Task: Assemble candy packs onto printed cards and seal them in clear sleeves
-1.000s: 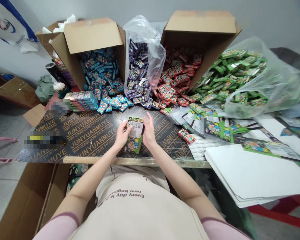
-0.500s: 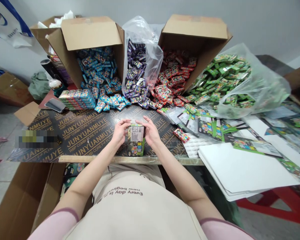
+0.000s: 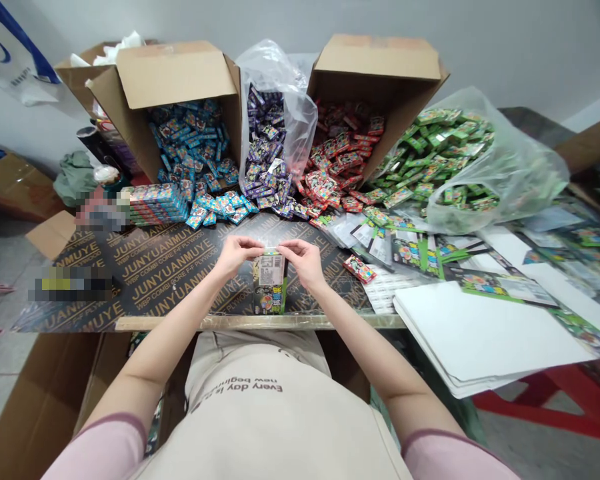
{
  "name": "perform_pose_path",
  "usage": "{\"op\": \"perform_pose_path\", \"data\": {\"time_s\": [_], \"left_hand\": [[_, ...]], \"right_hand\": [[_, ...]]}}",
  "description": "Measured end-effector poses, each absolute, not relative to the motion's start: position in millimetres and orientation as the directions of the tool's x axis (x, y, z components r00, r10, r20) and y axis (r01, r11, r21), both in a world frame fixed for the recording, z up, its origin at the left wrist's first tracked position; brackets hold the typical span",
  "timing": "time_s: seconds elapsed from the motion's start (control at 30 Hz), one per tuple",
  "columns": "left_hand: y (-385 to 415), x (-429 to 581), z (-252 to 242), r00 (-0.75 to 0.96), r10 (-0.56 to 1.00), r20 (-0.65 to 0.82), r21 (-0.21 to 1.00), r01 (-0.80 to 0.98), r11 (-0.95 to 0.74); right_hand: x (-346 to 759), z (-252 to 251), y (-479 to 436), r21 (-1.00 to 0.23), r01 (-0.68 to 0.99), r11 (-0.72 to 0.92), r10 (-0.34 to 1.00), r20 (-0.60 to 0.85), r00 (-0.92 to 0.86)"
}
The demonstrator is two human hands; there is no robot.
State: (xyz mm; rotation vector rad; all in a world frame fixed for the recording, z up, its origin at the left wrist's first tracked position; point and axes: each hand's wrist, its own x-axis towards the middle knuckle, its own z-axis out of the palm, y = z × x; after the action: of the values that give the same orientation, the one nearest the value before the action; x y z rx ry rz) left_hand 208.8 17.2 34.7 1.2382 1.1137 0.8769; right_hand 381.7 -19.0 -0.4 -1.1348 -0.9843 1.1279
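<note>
A small printed box [image 3: 270, 283], dark with green edges and a pale label panel, stands upright near the table's front edge. Thumb and fingers of my left hand [image 3: 236, 257] are pinched together at its upper left corner. At the upper right corner my right hand [image 3: 304, 261] pinches in the same way. Between the fingertips the box's top shows as a whitish strip with a green edge; exactly what the fingertips grip there is too small to make out. A single red packet [image 3: 359, 269] lies to the right of my right hand.
Behind lie blue packets [image 3: 193, 143] spilling from a carton, purple packets [image 3: 267, 147] in a clear bag, red packets [image 3: 337, 157] in another carton and green packets [image 3: 443, 150] in a bag. Stacked boxes [image 3: 155, 203] stand left; flat printed sleeves [image 3: 415, 253] and white sheets [image 3: 480, 333] lie right.
My fingers, raised and loosely spread around the box's top before, have closed into pinches at its upper corners. The box stays upright in the same place; the whole view has shifted slightly.
</note>
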Motion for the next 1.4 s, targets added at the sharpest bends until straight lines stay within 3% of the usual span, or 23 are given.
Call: {"op": "perform_pose_path", "data": {"time_s": [0.1,0.23,0.37,0.5,0.57,0.6,0.67,0.7,0.77,0.83,0.97,1.17,1.4], "left_hand": [[12.1,208.3,36.9,0.291,0.956,0.033,0.961,0.253,-0.110],[2.0,202.7,34.1,0.419,0.833,0.360,0.740,0.416,-0.529],[4.3,205.4,29.1,0.525,0.724,0.448,0.599,0.425,-0.679],[7.2,214.2,28.0,0.604,0.680,0.415,0.565,0.415,-0.713],[6.6,214.5,28.3,0.603,0.687,0.406,0.564,0.426,-0.707],[5.9,213.6,28.4,0.596,0.693,0.406,0.567,0.431,-0.702],[4.0,211.5,28.4,0.579,0.705,0.410,0.583,0.428,-0.690],[3.0,211.0,28.3,0.572,0.708,0.413,0.593,0.421,-0.686],[1.0,211.5,28.1,0.564,0.711,0.419,0.609,0.406,-0.681],[-0.7,213.7,28.0,0.554,0.714,0.428,0.616,0.399,-0.679],[-2.6,217.2,27.9,0.533,0.723,0.440,0.623,0.399,-0.673],[-5.0,216.5,26.3,0.498,0.750,0.435,0.644,0.410,-0.646],[1.3,215.8,21.0,0.465,0.781,0.416,0.652,0.446,-0.613]], "right_hand": [[388.2,0.1,-17.1,-0.993,-0.070,0.092,0.987,0.082,0.135],[392.4,-2.8,-26.4,-0.984,0.037,0.176,0.982,0.178,0.069],[390.1,-5.8,-38.0,-0.939,0.179,0.293,0.949,0.309,0.065],[416.3,-9.4,-44.9,-0.849,0.376,0.372,0.922,0.383,-0.048],[450.5,-17.8,-50.7,-0.762,0.569,0.310,0.915,0.402,0.040],[471.0,-24.6,-54.9,-0.710,0.674,0.205,0.905,0.400,0.146],[510.7,-42.1,-65.9,-0.575,0.803,-0.156,0.844,0.345,0.410],[526.6,-51.7,-72.1,-0.490,0.806,-0.331,0.800,0.307,0.516],[545.0,-69.4,-83.6,-0.372,0.777,-0.508,0.765,0.219,0.605],[546.4,-80.7,-90.9,-0.359,0.793,-0.493,0.799,0.174,0.576],[539.2,-81.5,-90.7,-0.362,0.869,-0.337,0.853,0.272,0.445],[566.0,-81.4,-94.1,-0.149,0.797,-0.585,0.790,0.116,0.602],[540.2,-94.2,-101.8,-0.091,0.814,-0.574,0.818,-0.039,0.573]]}}
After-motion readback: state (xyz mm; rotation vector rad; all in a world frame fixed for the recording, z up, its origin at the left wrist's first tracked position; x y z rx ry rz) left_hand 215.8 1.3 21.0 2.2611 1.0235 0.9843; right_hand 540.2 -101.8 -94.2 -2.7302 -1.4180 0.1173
